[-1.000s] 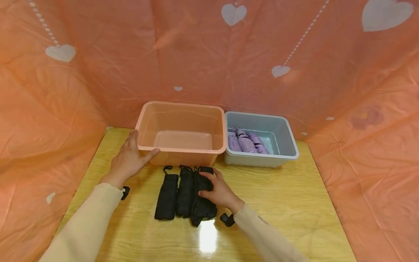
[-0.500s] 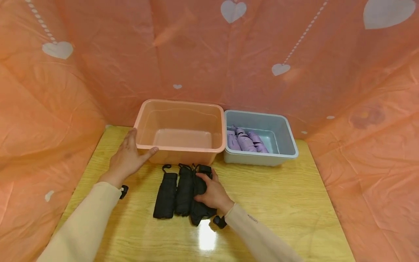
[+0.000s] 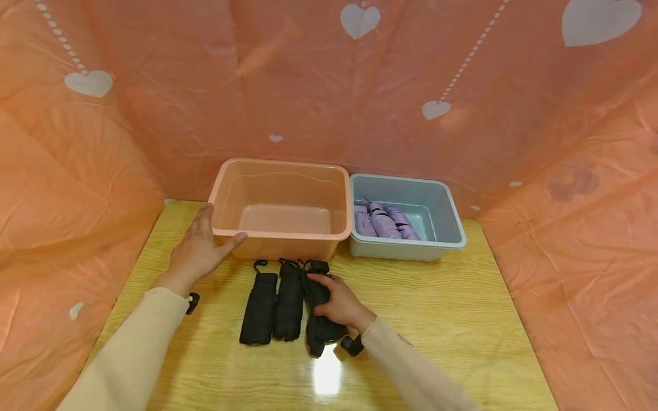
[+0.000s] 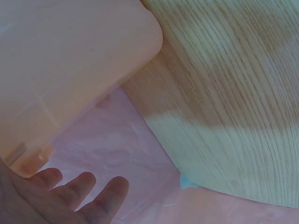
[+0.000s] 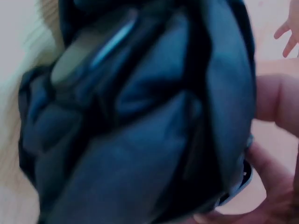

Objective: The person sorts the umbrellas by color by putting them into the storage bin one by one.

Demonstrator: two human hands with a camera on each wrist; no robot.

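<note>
In the head view, three black folded umbrellas lie side by side on the wooden table. My right hand (image 3: pixel 341 302) grips the right umbrella (image 3: pixel 327 330), thumb and fingers curled around it. Its loose, bunched fabric fills the right wrist view, blurred. A small gap separates it from the middle umbrella (image 3: pixel 289 308), and the left umbrella (image 3: pixel 259 311) is beside that one. My left hand (image 3: pixel 197 251) rests at the left front corner of the orange bin (image 3: pixel 283 235), its thumb along the front rim. Extended fingers (image 4: pixel 110 198) show beside the bin in the left wrist view.
To the right of the orange bin stands a grey-blue bin (image 3: pixel 406 242), close against it. Several purple wrapped bundles (image 3: pixel 382 221) lie in its left part. An orange cloth with white hearts (image 3: pixel 288 74) hangs behind and at both sides of the table (image 3: pixel 437 319).
My right hand has closed around the right umbrella and shifted it slightly right, opening a gap from the middle one. The left hand stays at the orange bin.
</note>
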